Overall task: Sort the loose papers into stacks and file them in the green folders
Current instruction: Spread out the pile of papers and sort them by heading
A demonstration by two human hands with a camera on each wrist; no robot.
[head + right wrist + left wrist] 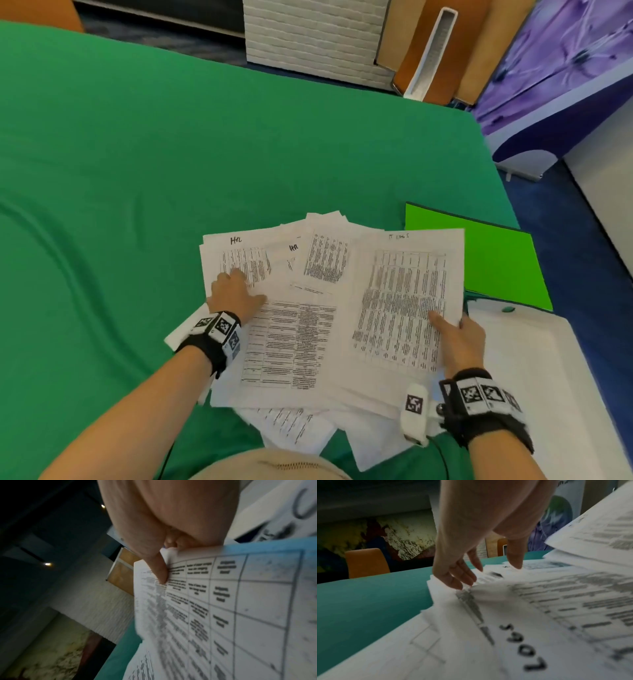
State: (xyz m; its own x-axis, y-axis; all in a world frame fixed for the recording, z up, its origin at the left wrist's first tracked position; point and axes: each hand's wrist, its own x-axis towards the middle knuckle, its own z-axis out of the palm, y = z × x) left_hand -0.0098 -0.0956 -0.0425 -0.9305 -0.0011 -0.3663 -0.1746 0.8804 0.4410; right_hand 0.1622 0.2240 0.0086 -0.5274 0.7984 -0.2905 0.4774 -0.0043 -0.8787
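My left hand (234,294) lies with straight, spread fingers (453,580) flat on the left side of a loose, overlapping heap of white printed paper sheets (291,342), holding nothing. The heap lies spread on the green cloth-covered table (137,171) right in front of me. My right hand (459,342) pinches the near right corner of a white sheet printed with a dense table (400,301), thumb (159,572) on top and the other fingers underneath; this sheet is lifted above the heap and tilted. A bright green flat folder (489,257) lies on the table just beyond and to the right of the papers, partly under the raised sheet. Nearer me on the right lies a white flat plastic case (534,377), touching the folder's near edge.
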